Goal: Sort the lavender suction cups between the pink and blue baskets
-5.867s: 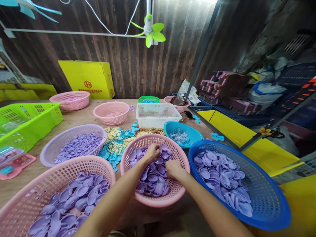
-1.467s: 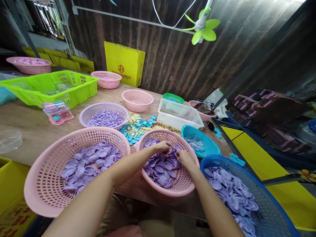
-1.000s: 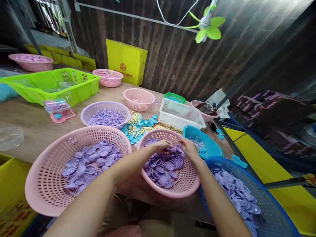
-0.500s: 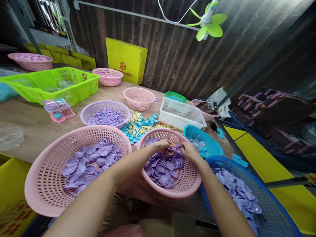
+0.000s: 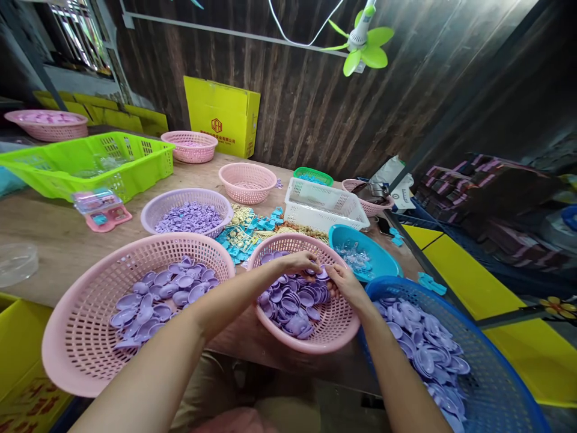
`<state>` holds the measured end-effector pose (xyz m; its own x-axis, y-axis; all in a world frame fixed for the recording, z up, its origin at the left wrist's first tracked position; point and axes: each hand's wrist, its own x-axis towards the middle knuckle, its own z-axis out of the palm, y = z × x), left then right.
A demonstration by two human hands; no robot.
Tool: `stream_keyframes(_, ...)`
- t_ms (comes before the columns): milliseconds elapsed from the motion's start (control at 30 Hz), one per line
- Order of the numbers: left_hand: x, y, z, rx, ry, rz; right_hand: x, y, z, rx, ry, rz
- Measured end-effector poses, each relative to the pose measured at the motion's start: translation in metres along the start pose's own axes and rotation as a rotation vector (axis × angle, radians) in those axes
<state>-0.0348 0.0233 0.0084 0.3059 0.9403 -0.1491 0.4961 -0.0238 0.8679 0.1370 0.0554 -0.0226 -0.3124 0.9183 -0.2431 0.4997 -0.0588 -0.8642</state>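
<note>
Purple caps (image 5: 293,300): left hand (image 5: 301,263) and right hand (image 5: 343,281) both pinch some; pink basket (image 5: 315,346) at worktop (image 5: 67,240) edge could tip if pressed.

Fan (image 5: 360,45): green blades, hanging overhead before the dark plank wall.
Yellow box (image 5: 220,117): upright at the table's far edge.
Green tray (image 5: 144,168): far left, perhaps holding clear pieces.
Blue basket (image 5: 493,364): near right, purple discs inside.
Teal bowl (image 5: 383,260): just beside the white basket (image 5: 322,221).
</note>
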Motion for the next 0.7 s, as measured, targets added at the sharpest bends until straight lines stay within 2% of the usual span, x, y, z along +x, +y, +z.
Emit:
stream_keyframes(100,0.027,0.010,0.005,-0.105,-0.132,-0.025,-0.010,0.003,-0.003,0.025,0.077,-0.025)
stream_keyframes(200,0.043,0.025,0.021,-0.214,-0.251,-0.062,-0.025,0.010,-0.016,0.003,0.191,-0.011)
stream_keyframes(267,0.053,0.040,0.039,-0.269,-0.302,-0.086,-0.037,0.016,-0.033,-0.032,0.277,0.015)
stream_keyframes(367,0.068,0.066,0.075,-0.327,-0.318,-0.089,-0.057,0.024,-0.069,-0.168,0.431,0.067)
stream_keyframes(467,0.082,0.086,0.111,-0.348,-0.298,-0.045,-0.075,0.028,-0.105,-0.433,0.561,0.184)
stream_keyframes(533,0.088,0.090,0.127,-0.271,-0.279,0.037,-0.086,0.029,-0.122,-0.661,0.595,0.305)
stream_keyframes(600,0.091,0.086,0.131,-0.115,-0.239,0.173,-0.095,0.033,-0.132,-0.840,0.603,0.444)
stream_keyframes(700,0.090,0.070,0.112,0.116,-0.154,0.339,-0.101,0.040,-0.136,-0.912,0.627,0.587)
